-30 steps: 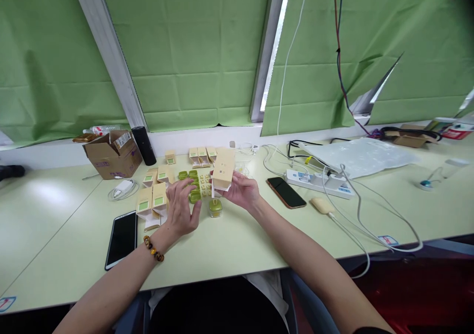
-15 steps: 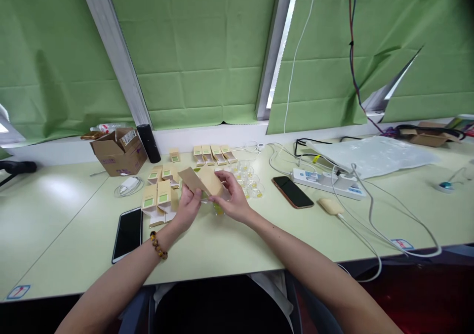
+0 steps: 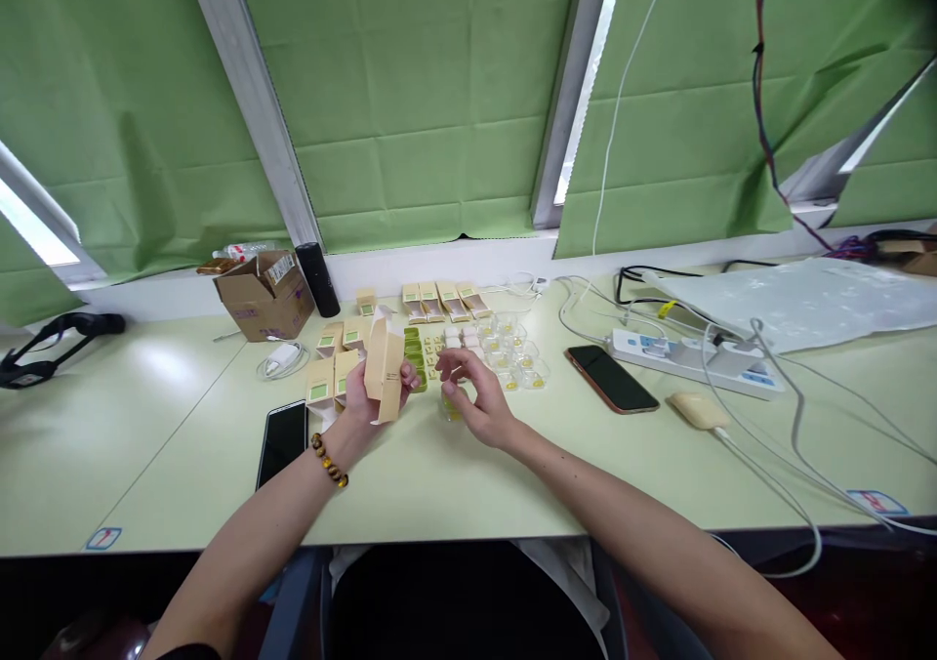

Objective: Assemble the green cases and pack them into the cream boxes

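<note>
My left hand (image 3: 360, 391) grips a small kraft-paper box (image 3: 385, 362), held upright above the table with its flaps open. My right hand (image 3: 479, 401) is raised beside it, thumb and fingers curved but apart, with nothing visible between them. Just under its fingers sits a yellow-green item (image 3: 449, 409), partly hidden. Beyond the hands lie a row of green containers (image 3: 414, 348), small yellowish pieces (image 3: 431, 355), white pieces (image 3: 452, 338) and several clear plastic cups (image 3: 523, 355) with yellow spots inside. More kraft boxes (image 3: 320, 382) stand left of my left hand.
Open boxes (image 3: 443, 301) line the back. A phone (image 3: 283, 442) lies left, another phone (image 3: 612, 379) right, near a power strip (image 3: 692, 364) and a cream-coloured device (image 3: 699, 411) with trailing cables. A carton (image 3: 264, 299) and a black cylinder (image 3: 317, 279) stand back left.
My right hand has let go of the box and moved right, away from it. The box has turned upright in my left hand. The camera view has shifted slightly left.
</note>
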`<state>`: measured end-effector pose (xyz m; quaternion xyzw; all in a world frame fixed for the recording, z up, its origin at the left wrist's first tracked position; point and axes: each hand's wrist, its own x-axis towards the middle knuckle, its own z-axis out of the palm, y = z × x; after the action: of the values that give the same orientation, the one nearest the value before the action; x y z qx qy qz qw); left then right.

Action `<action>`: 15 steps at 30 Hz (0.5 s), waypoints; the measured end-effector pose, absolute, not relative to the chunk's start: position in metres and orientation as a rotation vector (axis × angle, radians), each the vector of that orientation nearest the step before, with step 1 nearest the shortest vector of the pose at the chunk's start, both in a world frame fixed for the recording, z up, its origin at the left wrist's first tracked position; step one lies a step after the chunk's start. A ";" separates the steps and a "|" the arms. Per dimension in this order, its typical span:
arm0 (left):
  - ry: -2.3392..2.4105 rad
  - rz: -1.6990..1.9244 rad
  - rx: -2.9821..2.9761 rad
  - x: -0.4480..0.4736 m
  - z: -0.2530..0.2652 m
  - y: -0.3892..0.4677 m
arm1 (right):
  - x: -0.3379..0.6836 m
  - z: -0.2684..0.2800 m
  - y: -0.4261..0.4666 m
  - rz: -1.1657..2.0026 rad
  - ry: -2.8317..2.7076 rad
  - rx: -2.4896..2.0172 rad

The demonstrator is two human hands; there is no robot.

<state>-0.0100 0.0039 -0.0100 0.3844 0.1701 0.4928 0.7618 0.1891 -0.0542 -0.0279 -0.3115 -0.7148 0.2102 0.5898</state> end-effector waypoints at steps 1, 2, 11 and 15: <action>0.389 1.068 0.872 -0.010 -0.011 0.004 | 0.188 -0.029 -0.055 0.483 -1.683 -0.724; 0.412 1.065 0.911 -0.010 -0.012 0.004 | 0.188 -0.030 -0.055 0.475 -1.698 -0.724; 0.571 1.121 0.902 -0.002 -0.006 -0.002 | 0.190 -0.027 -0.053 0.353 -1.683 -0.744; 0.674 1.319 0.989 0.003 -0.013 -0.001 | 0.194 -0.024 -0.051 0.301 -1.652 -0.756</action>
<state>0.0028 -0.0006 -0.0131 0.4317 0.2941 0.5756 0.6292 0.1936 -0.0512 -0.0241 -0.3269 -0.7140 0.1299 0.6054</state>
